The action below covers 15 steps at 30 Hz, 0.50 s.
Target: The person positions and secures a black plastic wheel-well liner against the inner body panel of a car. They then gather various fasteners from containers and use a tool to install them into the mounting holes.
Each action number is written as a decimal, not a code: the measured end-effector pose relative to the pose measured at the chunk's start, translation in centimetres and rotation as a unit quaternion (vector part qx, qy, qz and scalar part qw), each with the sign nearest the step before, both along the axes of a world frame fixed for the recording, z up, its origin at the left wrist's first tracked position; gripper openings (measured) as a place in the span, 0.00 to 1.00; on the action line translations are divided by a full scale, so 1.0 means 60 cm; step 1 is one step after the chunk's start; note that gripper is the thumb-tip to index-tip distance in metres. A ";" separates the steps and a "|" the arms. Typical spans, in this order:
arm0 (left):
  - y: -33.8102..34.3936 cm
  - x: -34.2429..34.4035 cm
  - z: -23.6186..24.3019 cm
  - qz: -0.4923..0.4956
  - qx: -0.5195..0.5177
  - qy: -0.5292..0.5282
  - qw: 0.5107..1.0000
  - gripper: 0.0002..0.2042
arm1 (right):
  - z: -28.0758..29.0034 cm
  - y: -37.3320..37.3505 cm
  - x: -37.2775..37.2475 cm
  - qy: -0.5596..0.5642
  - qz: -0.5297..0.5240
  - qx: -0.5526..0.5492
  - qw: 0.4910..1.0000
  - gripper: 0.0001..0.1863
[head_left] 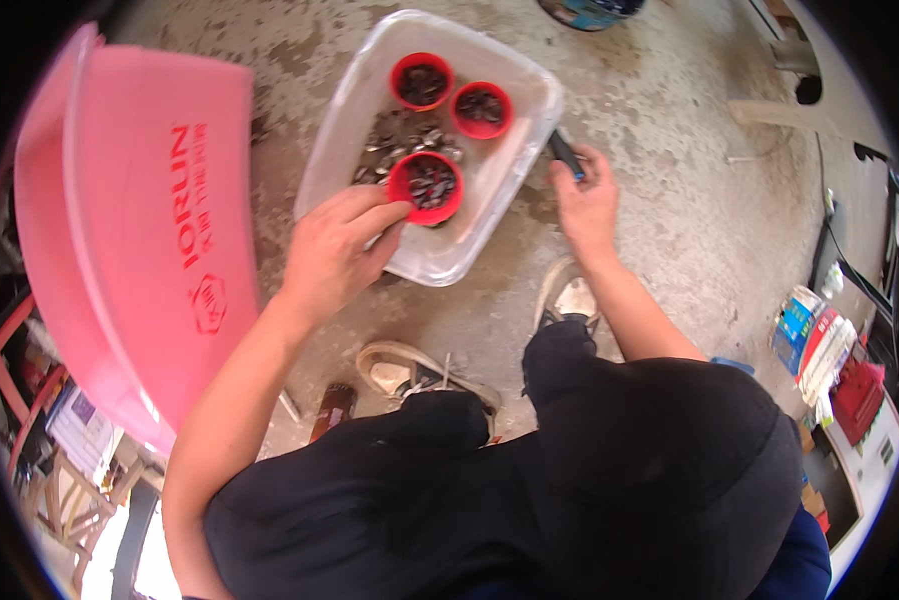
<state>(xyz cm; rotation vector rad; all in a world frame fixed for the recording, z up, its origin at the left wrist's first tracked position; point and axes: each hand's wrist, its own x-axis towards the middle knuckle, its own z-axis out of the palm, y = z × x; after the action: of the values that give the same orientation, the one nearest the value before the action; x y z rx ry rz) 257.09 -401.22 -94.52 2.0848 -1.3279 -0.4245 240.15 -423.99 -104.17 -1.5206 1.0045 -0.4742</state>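
Catalogued: one translucent white tub (439,275), on the concrete floor (669,200); within, a far red cup (424,106), a right-hand red cup (484,133) and a near red cup (439,216), all holding small dark pieces; loose pieces (409,135) lay between. Left hand (344,240): fingers gripped the near cup's rim. Right hand (584,205): fingers held a slender dark tool (564,152), kind unclear. Step, as judged: handling the near cup; any lift called for keeping it level.
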 end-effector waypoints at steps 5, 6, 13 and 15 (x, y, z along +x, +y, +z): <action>-0.004 0.004 0.003 -0.006 -0.007 0.002 1.000 0.09 | 0.011 -0.012 -0.013 0.039 -0.004 -0.033 0.999 0.17; -0.004 0.005 0.003 -0.006 -0.010 0.004 1.000 0.08 | 0.007 -0.014 -0.016 0.040 0.005 -0.041 0.998 0.17; -0.001 0.008 0.004 -0.011 -0.005 -0.010 1.000 0.07 | 0.009 -0.017 -0.018 0.086 0.026 -0.099 0.991 0.18; -0.001 0.007 0.000 -0.016 0.000 -0.006 1.000 0.08 | 0.003 -0.017 -0.021 0.100 0.039 -0.129 0.986 0.17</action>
<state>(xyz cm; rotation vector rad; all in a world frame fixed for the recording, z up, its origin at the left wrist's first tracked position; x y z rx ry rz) 257.52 -401.29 -94.50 2.0719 -1.3695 -0.4264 238.88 -424.99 -103.98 -1.8622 1.0640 -0.4135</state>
